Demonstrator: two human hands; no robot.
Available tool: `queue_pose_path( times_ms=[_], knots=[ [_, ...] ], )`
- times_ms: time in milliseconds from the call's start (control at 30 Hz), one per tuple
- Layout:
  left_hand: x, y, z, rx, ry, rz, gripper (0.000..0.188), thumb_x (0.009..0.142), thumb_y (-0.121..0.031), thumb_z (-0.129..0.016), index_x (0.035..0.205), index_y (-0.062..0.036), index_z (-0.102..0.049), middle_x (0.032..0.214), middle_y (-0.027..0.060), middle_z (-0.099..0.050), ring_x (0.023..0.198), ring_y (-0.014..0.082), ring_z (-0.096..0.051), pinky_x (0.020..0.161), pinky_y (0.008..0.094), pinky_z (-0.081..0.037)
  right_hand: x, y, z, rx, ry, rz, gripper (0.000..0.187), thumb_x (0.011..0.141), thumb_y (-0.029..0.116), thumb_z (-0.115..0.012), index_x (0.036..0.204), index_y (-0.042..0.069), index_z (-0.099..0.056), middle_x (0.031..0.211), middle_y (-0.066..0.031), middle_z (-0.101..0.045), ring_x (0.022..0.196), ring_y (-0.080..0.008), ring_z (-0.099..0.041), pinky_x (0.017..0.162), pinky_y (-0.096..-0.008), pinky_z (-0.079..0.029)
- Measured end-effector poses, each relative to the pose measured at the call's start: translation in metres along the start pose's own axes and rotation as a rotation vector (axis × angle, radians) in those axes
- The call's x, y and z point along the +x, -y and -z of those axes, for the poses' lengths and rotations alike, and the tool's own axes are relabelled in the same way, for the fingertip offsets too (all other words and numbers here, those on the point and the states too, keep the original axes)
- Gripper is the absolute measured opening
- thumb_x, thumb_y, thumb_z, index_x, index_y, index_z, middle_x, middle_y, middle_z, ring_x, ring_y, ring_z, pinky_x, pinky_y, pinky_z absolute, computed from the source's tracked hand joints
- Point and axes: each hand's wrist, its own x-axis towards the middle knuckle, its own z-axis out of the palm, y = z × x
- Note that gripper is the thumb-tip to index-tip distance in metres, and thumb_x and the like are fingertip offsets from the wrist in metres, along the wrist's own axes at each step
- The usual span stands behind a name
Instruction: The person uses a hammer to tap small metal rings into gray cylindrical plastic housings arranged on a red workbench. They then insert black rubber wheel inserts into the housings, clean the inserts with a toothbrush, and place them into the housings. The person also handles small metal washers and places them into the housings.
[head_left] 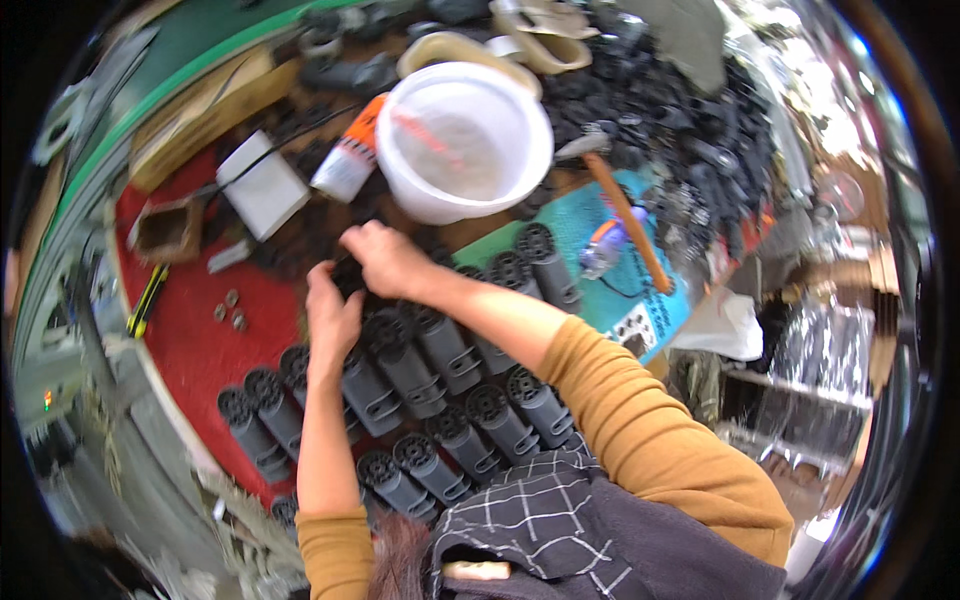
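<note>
My left hand (332, 312) is curled against a dark cylindrical part (347, 276) beyond the rows of black plastic cylinders. Just above it, my right hand (386, 262) reaches across with bent fingers pressed together over the same spot; whatever is in them is too small or blurred to make out. Below and between my forearms, several black cylinders (404, 368) with round, holed ends lie tilted in rows. A white bucket (522, 180) with some pale contents stands just past my right hand.
A hammer (632, 228) with a wooden handle lies on a teal sheet (655, 310) at right. Behind it spreads a heap of black parts (690, 150). Leftward are an orange-and-white can (347, 165), a white box (263, 185), a yellow cutter (148, 300) and small metal pieces (238, 320).
</note>
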Motion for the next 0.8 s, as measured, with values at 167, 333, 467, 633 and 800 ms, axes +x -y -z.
queue_pose_path(
  times_ms=[167,333,467,633,800],
  knots=[
    [-0.003,-0.003,0.01,-0.233,-0.012,-0.055,0.048,0.085,-0.002,-0.06,0.13,-0.0013,-0.044,0.121,0.0144,-0.053,0.112,0.0282,-0.053,0.096,0.0371,-0.044,0.0,0.019,0.025,0.232,-0.062,-0.045,0.018,0.076,0.008,-0.064,0.092,0.002,-0.067,0.09,-0.0178,-0.064,0.091,-0.0379,-0.062,0.081,-0.0457,-0.05],
    [-0.012,-0.023,0.03,-1.101,-0.014,0.149,0.043,0.093,-0.001,-0.049,0.134,-0.0121,-0.041,0.123,0.0047,-0.052,0.108,0.0172,-0.055,0.09,0.0367,-0.05,-0.006,0.056,0.057,0.289,0.021,-0.108,0.015,0.078,0.006,-0.063,0.091,0.0,-0.068,0.094,-0.0216,-0.064,0.094,-0.0401,-0.062,0.084,-0.0453,-0.05],
    [-0.026,-0.039,0.036,-1.463,0.014,0.194,0.037,0.092,-0.005,-0.048,0.128,-0.0142,-0.044,0.124,0.0068,-0.053,0.11,0.022,-0.056,0.09,0.0422,-0.05,-0.035,0.086,0.083,0.29,-0.162,-0.048,0.028,0.079,0.004,-0.062,0.107,-0.001,-0.06,0.096,-0.0199,-0.063,0.094,-0.0392,-0.061,0.082,-0.0446,-0.05],
    [-0.059,-0.057,0.022,-1.65,0.06,0.157,0.025,0.097,-0.025,-0.045,0.116,-0.0121,-0.055,0.112,0.0079,-0.063,0.105,0.0241,-0.06,0.095,0.0394,-0.048,-0.082,0.123,0.085,0.424,-0.393,0.007,0.028,0.079,0.004,-0.062,0.107,-0.001,-0.058,0.096,-0.0186,-0.062,0.095,-0.0384,-0.06,0.084,-0.0431,-0.049],
    [-0.084,-0.071,0.015,-1.929,0.162,0.299,0.047,0.101,-0.049,-0.038,0.108,-0.0093,-0.062,0.106,0.0081,-0.066,0.1,0.0225,-0.062,0.091,0.0361,-0.05,-0.116,0.137,0.077,0.016,-0.505,0.109,0.032,0.078,0.016,-0.066,0.108,0.007,-0.062,0.115,-0.0115,-0.054,0.107,-0.0314,-0.052,0.089,-0.0395,-0.043]
  ],
)
